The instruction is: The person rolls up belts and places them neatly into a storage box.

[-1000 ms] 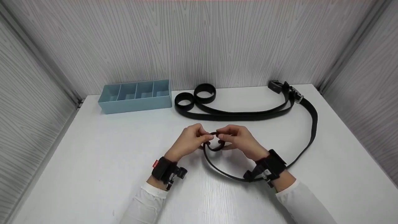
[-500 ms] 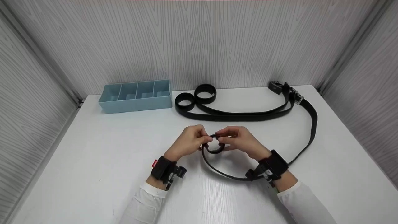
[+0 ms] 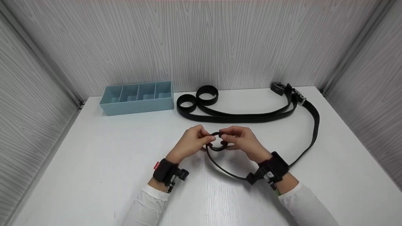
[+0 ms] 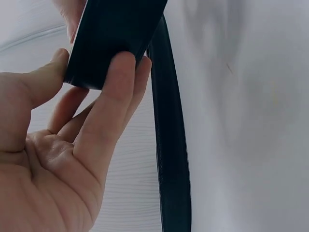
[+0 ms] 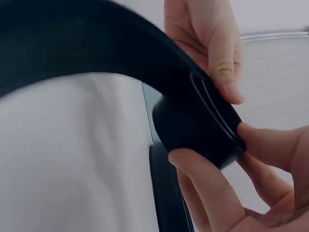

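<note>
Mid-counter, both hands work one small coil of black belt. Left hand pinches the coil's left side, thumb and fingers curled onto the flat band. Right hand grips the right side the same way, fingers wrapped round the roll. Material reads as smooth matte strap, leather-like, with clean cut edges; the wrist views show a wide flat face and a stitched or grooved line along it. The loose tail runs from the coil toward the person, under the right wrist, then sweeps along the counter's right edge to the buckle at the far right corner. Two more belts with rolled ends lie toward the back wall. Pale blue plastic divided tray, rectangular, sits far left. White counter, faint wood grain, broad bare stretch left of the hands.
</note>
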`<state>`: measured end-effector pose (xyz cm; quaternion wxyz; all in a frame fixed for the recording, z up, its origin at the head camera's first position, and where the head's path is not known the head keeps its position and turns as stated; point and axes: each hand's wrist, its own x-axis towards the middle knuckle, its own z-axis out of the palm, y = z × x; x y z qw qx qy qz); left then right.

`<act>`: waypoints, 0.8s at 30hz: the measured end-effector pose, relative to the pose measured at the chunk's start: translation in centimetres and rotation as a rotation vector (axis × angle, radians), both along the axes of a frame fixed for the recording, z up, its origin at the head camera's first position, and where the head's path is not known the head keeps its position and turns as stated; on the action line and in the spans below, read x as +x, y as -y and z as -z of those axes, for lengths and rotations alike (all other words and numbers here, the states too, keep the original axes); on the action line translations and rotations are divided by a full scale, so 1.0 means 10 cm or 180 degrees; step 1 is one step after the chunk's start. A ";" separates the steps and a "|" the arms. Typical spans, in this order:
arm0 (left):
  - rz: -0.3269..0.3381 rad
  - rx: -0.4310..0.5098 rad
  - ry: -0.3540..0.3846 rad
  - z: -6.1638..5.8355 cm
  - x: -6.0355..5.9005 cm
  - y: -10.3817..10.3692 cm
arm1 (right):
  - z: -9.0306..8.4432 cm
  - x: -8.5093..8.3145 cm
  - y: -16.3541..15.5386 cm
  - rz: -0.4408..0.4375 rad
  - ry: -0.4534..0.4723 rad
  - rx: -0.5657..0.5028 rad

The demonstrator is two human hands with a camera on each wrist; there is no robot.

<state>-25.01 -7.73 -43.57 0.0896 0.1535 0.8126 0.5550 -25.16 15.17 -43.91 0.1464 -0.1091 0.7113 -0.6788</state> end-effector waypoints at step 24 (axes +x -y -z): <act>0.0106 -0.0045 -0.0045 0.00 0.01 0.00 | -0.03 0.01 -0.01 -0.0241 -0.0101 0.0226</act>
